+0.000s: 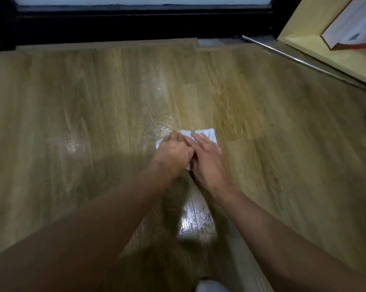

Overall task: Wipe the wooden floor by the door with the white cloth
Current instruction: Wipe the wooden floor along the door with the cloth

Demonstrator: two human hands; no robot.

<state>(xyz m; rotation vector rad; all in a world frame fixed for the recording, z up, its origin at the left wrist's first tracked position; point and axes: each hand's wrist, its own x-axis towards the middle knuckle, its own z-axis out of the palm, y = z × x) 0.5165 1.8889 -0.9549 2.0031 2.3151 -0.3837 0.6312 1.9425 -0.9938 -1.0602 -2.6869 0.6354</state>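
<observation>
From your head camera you have one crumpled white cloth (207, 134) pressed on the brown wooden plank floor (72, 102), just right of centre, and two hands on it. Your left hand (173, 153) is curled, gripping the cloth's left part. Your right hand (207, 159) lies flat, fingers extended, pressing it. One black door frame (135, 24) runs at twelve o'clock; wet patches (72, 145) glisten at nine.

Dim, yellowish indoor light. Pale daylight shows through the door (144, 0) glass at 12 o'clock. Wet glare patches shine on the floor (72, 102) at 6 and 9 o'clock. Arm shadows darken 6 o'clock. Motion blur softens everything; wide-angle bending curves the edges.
</observation>
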